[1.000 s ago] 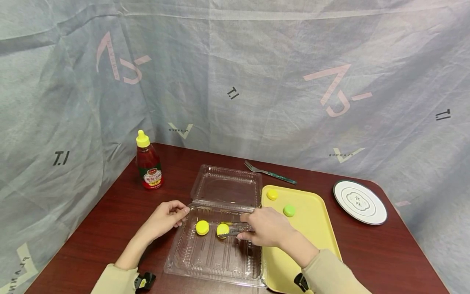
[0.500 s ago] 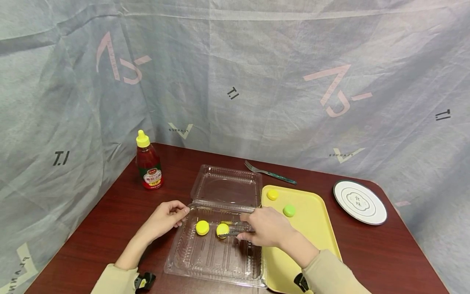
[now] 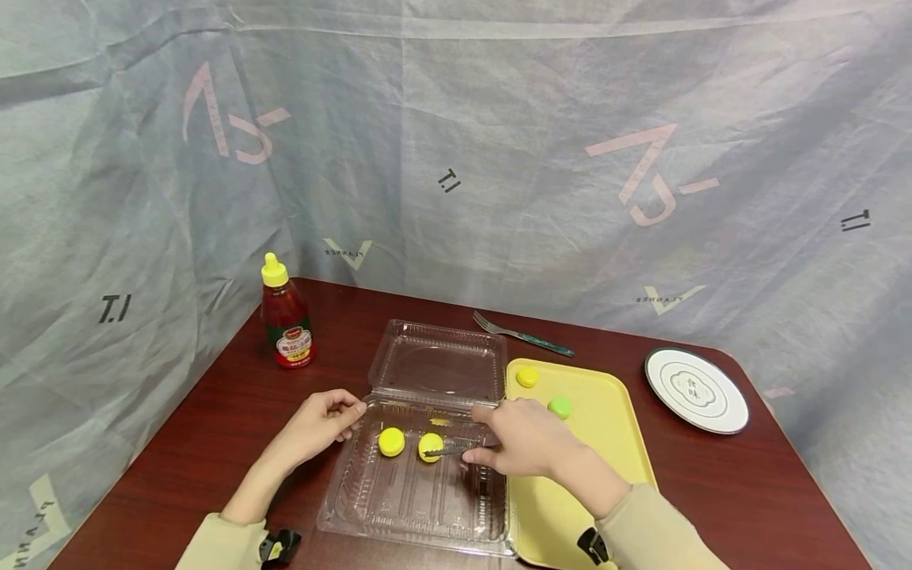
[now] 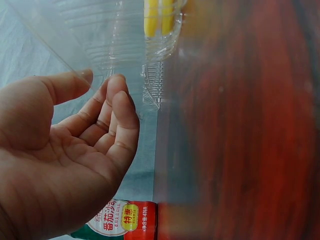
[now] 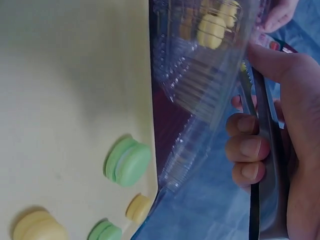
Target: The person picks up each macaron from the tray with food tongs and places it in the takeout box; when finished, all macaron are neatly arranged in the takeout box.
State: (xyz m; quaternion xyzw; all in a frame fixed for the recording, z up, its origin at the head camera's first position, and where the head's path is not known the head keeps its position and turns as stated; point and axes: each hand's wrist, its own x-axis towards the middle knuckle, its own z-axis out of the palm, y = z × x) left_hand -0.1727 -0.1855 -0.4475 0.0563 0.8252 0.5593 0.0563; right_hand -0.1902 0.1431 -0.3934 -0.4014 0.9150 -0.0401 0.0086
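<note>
My left hand pinches the left rim of an open clear plastic clamshell container between thumb and fingers. In the left wrist view its fingertips are right at the clear edge. My right hand grips metal tongs above the container's right side. The tongs' tips stand spread around the right one of two yellow macarons, with one tip overlapping that macaron in the head view. The other yellow macaron lies to its left in the container, apart from it.
A yellow tray adjoins the container on the right, with a green macaron and a yellow one; the right wrist view shows several there. Behind lies a fork. A ketchup bottle stands back left, a white plate far right.
The tongs' arms have spread wider beside the right yellow macaron, and my right hand has shifted slightly to the right. My left hand keeps its place at the rim.
</note>
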